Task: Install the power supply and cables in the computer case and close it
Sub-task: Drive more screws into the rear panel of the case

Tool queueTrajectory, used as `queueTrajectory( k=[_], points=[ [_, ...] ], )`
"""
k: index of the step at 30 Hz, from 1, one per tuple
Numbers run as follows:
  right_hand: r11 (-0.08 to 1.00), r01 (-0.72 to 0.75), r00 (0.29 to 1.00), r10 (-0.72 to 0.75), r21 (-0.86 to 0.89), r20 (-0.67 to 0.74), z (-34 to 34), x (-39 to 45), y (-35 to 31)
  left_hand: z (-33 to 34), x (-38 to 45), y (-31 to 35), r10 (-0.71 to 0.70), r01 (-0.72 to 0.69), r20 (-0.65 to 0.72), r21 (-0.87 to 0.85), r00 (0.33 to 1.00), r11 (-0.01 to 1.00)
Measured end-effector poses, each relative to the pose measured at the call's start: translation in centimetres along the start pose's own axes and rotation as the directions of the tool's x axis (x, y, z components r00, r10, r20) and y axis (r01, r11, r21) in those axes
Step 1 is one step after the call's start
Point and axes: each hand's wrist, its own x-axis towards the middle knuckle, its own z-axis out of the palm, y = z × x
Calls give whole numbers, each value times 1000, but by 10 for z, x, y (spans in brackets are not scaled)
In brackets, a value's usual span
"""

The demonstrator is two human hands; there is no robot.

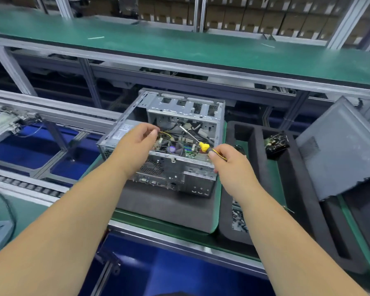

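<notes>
On the counter (167, 223) the computer case (165, 146) lies open for access; right grip (229, 161) clamped on the screwdriver (203, 146), left grip (137, 142) pinching a yellow cable (166, 133) clear.

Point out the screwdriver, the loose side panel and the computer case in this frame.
screwdriver (204, 147): head view, on the yellow handle.
side panel (342, 150): head view, on its flat grey face, right of the foam tray.
computer case (181, 176): head view, on the near metal wall.
</notes>
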Motion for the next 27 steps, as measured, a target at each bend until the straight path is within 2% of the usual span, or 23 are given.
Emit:
queueTrajectory(
  k=[1, 3, 4, 6, 12, 16, 19, 23, 27],
  points=[
    [1000, -16, 1000, 16, -9, -11, 11, 2, -3, -13, 5, -12, 45, -44, -6, 141, 999, 989],
    [998, -58, 998, 57, -18, -24, 33, 6, -8, -35, 14, -35, 115, -126, 52, 408, 992, 904],
    [996, -85, 996, 85, -22, -34, 44, 8, -10, -44, 18, -45, 121, -153, 97, 504, 988, 850],
    [988, -150, 987, 148, -25, -69, 65, 10, -11, -60, 24, -63, 108, -196, 183, 584, 977, 788],
    [970, -243, 933, 240, 23, -268, 99, 7, -9, -83, 34, -93, 235, -398, 371, 462, 898, 792],
    [967, -253, 906, 235, -6, -353, 108, 5, -16, -80, 38, -100, 246, -457, 422, 528, 873, 716],
    [968, -250, 898, 220, -30, -381, 112, 3, -21, -75, 42, -101, 273, -450, 385, 513, 882, 731],
    [966, -252, 907, 216, -56, -361, 112, -3, -20, -62, 33, -105, 342, -423, 252, 455, 905, 783],
    [975, -219, 911, 216, 32, -351, 114, -19, -17, -55, 21, -110, 357, -401, 181, 417, 916, 816]
  ],
)
